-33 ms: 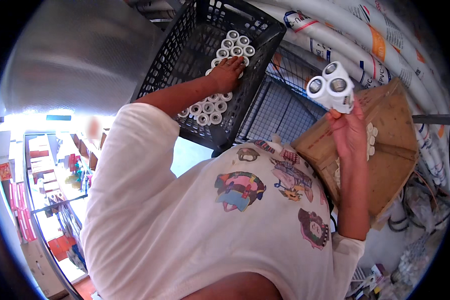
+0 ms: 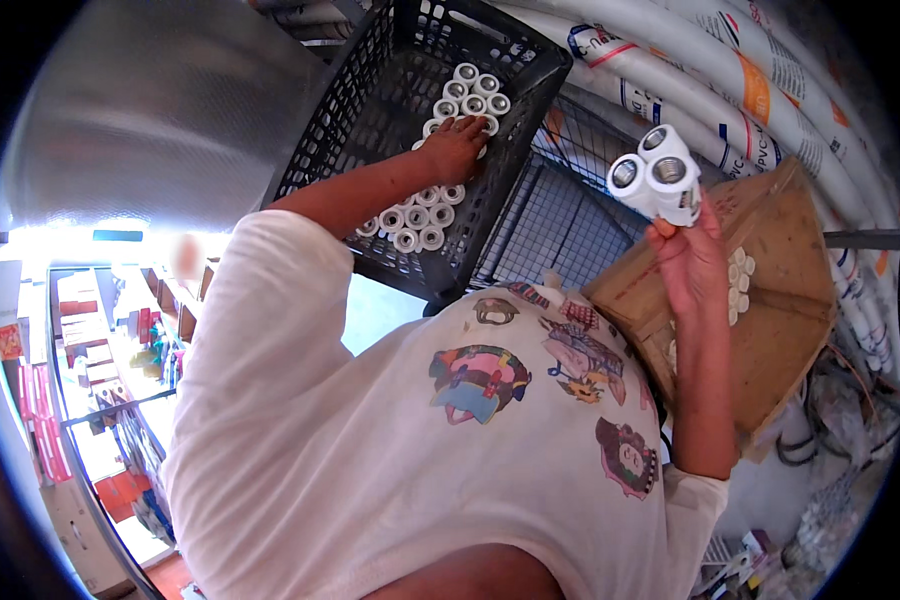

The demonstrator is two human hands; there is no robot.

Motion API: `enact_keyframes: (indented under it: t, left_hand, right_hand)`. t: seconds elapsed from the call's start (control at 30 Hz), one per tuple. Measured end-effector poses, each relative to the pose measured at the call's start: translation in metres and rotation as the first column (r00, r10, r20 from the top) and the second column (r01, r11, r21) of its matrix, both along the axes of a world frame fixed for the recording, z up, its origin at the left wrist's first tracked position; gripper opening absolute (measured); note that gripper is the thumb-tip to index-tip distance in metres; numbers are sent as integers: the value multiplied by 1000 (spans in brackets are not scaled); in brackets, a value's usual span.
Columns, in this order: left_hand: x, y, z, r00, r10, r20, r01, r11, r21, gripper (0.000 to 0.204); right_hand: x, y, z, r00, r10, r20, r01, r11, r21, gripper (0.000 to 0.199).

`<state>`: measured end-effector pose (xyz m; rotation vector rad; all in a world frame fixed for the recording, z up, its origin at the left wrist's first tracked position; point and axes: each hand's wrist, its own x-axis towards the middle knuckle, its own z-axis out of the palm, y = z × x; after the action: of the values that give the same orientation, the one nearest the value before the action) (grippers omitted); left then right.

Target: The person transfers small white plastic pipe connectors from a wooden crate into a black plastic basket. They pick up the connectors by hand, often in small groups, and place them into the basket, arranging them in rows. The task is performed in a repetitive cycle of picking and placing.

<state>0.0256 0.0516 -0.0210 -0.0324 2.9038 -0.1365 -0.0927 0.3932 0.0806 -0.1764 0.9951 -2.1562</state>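
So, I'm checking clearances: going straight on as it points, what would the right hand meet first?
Likely the white pipes, touched first by the white fittings the right hand holds; the depth between is unclear.

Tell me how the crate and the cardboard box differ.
The crate is black, while the cardboard box is brown. The crate's walls are pierced with many openings; the box's visible walls look solid. More white pieces show in the crate than in the box. The left hand reaches into the crate, not the box. Both hold white pieces.
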Motion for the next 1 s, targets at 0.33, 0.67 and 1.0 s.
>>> enact_keyframes:
  t: [0.33, 0.67, 1.0]
  left_hand:
    - [-19, 72, 124, 953, 113, -283, 127, 698, 705, 46]
    - [-35, 152, 133, 966, 225, -125, 131, -14, 991, 60]
    - [-37, 140, 132, 966, 209, -155, 154, 18, 988, 44]
  right_hand:
    - [-2, -8, 1, 1000, -23, 8, 22, 997, 67, 32]
    - [3, -9, 10, 999, -9, -40, 13, 996, 87, 30]
    - [1, -12, -2, 992, -61, -109, 72, 993, 99, 28]
